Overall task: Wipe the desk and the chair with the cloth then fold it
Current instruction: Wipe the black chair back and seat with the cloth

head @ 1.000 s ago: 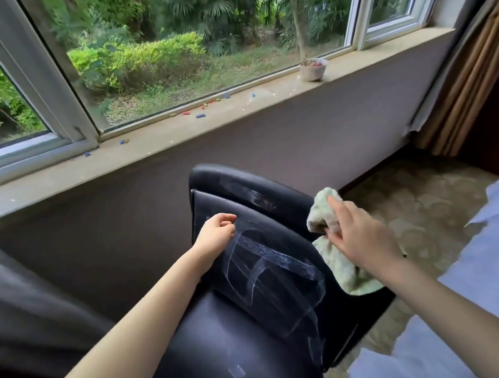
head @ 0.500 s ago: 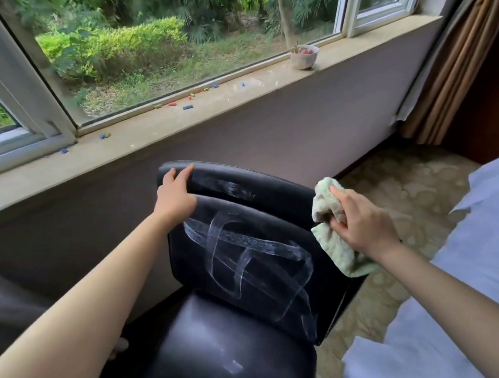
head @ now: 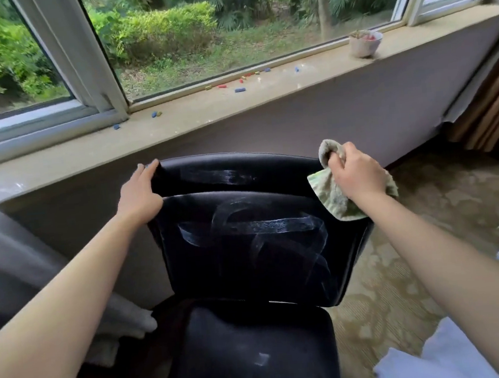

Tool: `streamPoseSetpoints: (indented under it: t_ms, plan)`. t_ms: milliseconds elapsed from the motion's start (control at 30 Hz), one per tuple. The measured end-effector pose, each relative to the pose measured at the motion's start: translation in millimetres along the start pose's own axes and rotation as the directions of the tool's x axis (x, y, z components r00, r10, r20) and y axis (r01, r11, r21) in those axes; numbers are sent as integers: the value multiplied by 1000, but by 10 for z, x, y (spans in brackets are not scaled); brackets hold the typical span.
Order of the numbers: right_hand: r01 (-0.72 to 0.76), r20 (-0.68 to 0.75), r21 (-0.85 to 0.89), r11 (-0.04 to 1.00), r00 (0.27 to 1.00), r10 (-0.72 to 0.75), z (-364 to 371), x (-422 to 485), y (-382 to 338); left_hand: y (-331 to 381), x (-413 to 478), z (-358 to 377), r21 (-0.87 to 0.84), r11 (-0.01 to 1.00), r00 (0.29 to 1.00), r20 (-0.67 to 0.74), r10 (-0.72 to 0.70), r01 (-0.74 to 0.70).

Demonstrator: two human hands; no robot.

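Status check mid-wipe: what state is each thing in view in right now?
chair, backrest streaked with wet wipe marks.
left hand, holds the chair's top left corner.
right hand, grips the cloth.
cloth, bunched, by the chair's upper right edge.
pot, upright on the windowsill.

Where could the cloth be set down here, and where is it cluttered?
Bare: the windowsill left of the left hand, and its end right of the small pot. The chair seat is also free. Crowded: coloured bits scattered along the glass in mid-sill.
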State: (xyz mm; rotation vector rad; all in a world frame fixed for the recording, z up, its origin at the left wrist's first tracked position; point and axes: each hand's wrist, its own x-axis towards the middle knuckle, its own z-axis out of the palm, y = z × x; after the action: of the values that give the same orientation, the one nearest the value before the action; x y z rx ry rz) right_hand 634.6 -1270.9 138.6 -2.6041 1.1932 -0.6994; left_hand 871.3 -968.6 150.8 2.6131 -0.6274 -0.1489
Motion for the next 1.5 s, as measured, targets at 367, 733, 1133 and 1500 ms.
streamPoseSetpoints:
  t_ms: [367, 733, 1133, 1500]
  plan:
    - [191, -99, 6, 982, 977, -189, 636, -89, -1765, -853, -1, -696, -5, 999, 994, 101, 51, -51]
    - [556, 126, 82, 827, 818, -562, 1247, -987, -3802, -1211, 11, -999, 107, 991, 997, 29, 77, -80]
    - [300, -80, 46, 953, 952, -295, 861, -268, -2059, -1007, 106, -963, 305, 938, 982, 143, 125, -164]
    - [-329, -222, 156, 931, 907, 358, 920, -190, -1458, -816, 359, -678, 314, 932, 984, 64, 168, -179]
